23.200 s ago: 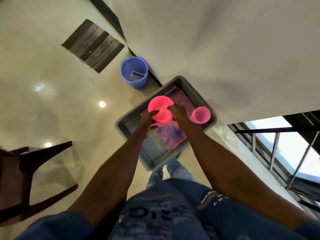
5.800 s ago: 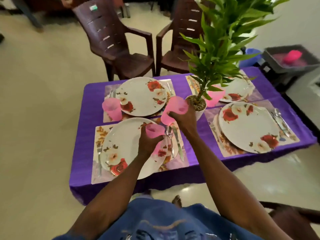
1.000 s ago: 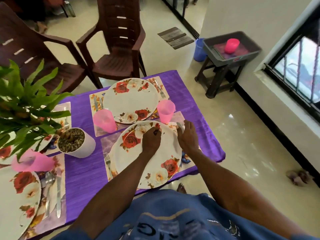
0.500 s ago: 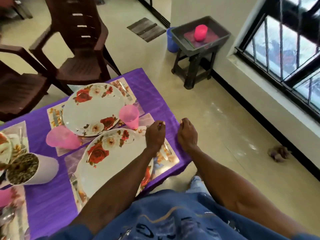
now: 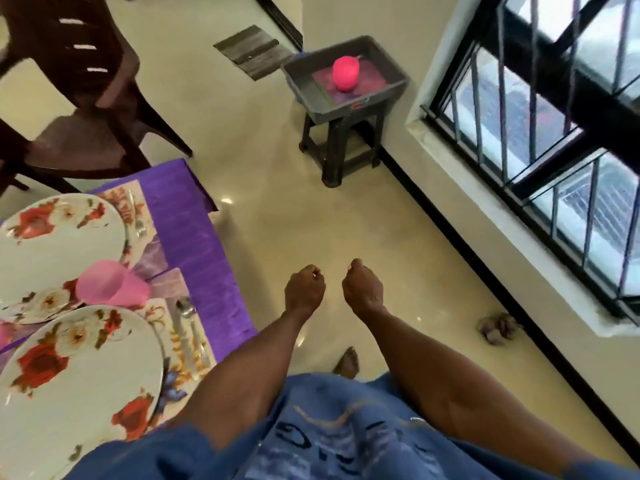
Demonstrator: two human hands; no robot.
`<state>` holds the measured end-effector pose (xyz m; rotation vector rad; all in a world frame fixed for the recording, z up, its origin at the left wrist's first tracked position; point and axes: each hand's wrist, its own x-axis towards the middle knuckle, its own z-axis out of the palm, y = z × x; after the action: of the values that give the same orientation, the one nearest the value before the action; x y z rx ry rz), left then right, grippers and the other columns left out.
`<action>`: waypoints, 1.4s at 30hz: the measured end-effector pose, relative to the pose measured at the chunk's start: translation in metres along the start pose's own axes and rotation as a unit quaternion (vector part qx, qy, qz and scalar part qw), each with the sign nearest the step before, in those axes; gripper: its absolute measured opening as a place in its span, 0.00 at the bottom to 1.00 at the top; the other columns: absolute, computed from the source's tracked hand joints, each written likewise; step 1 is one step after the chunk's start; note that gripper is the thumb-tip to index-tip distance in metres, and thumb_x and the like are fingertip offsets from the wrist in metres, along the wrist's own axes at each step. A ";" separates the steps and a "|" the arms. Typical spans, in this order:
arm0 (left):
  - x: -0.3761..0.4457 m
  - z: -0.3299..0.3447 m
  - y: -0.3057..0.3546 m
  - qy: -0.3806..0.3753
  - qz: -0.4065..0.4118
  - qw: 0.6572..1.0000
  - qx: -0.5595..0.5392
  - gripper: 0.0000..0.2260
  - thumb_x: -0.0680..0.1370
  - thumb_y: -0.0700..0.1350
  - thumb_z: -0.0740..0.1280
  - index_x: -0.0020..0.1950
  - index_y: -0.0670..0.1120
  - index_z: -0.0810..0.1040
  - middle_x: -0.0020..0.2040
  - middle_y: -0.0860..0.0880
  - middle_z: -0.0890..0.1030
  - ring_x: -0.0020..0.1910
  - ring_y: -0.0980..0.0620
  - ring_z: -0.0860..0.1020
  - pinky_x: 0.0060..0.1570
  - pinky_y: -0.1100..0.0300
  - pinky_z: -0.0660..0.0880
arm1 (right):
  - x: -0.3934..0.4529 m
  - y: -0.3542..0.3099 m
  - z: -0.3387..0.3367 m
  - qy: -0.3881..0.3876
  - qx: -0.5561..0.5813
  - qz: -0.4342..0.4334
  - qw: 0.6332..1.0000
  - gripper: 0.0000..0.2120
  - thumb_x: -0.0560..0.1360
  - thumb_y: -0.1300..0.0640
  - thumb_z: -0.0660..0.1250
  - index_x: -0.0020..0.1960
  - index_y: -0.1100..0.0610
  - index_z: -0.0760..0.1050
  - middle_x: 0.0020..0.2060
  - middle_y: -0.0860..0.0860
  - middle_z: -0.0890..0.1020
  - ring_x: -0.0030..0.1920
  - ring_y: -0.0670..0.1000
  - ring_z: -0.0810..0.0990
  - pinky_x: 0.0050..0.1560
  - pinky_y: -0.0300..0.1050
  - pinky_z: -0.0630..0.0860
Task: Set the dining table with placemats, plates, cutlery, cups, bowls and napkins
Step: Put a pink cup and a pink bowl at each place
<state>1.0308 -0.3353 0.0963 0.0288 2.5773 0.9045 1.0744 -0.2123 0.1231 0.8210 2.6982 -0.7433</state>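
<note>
Tablecloth (image 5: 204, 258), left of frame: purple. Two plates, upper (image 5: 52, 237) and lower (image 5: 79, 386): white with red flowers and brown-green leaves. Cup (image 5: 110, 284) between them: translucent pink. Placemat (image 5: 187, 344), lower left: pale with orange-yellow floral print. Tub (image 5: 388, 93), top centre: grey, holding a bright pink bowl stack (image 5: 344, 73) on a mottled purple mat. Chair (image 5: 79, 98), upper left: dark brown. Shirt (image 5: 329, 431), bottom of frame: blue with pale print.

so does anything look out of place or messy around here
One thing: a small crumpled purplish bundle, maybe a rag, lies on the floor against the wall under the window. What it is cannot be told. On the table, the plates and pink cup look in order. Both hands are loosely curled, holding nothing.
</note>
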 end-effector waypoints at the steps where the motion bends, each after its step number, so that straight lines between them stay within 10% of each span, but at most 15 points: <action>1: 0.002 0.008 0.006 -0.020 0.008 0.999 0.028 0.10 0.79 0.46 0.61 0.53 0.46 0.81 0.51 0.43 0.84 0.52 0.39 0.79 0.46 0.53 0.73 | 0.005 0.010 -0.003 -0.009 -0.005 0.007 1.000 0.10 0.80 0.61 0.52 0.55 0.60 0.71 0.50 0.60 0.81 0.47 0.62 0.79 0.40 0.47 0.67; 17: 0.207 0.009 0.100 -0.078 0.076 0.983 0.148 0.11 0.79 0.46 0.60 0.55 0.46 0.80 0.53 0.42 0.82 0.51 0.41 0.79 0.46 0.54 0.73 | 0.216 0.004 -0.060 -0.042 -0.038 -0.003 0.998 0.10 0.79 0.58 0.56 0.56 0.61 0.72 0.51 0.60 0.80 0.49 0.62 0.80 0.42 0.50 0.72; 42: 0.695 -0.103 0.263 -0.103 0.058 0.979 0.168 0.09 0.79 0.45 0.62 0.53 0.42 0.78 0.53 0.40 0.81 0.54 0.38 0.78 0.48 0.52 0.74 | 0.695 -0.150 -0.155 -0.022 0.237 0.179 0.954 0.08 0.77 0.58 0.60 0.50 0.59 0.78 0.44 0.56 0.80 0.47 0.58 0.80 0.41 0.45 0.73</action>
<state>0.3244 -0.0837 0.0712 0.3530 2.5199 0.4637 0.4098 0.0803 0.0731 1.3338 2.2526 -1.3136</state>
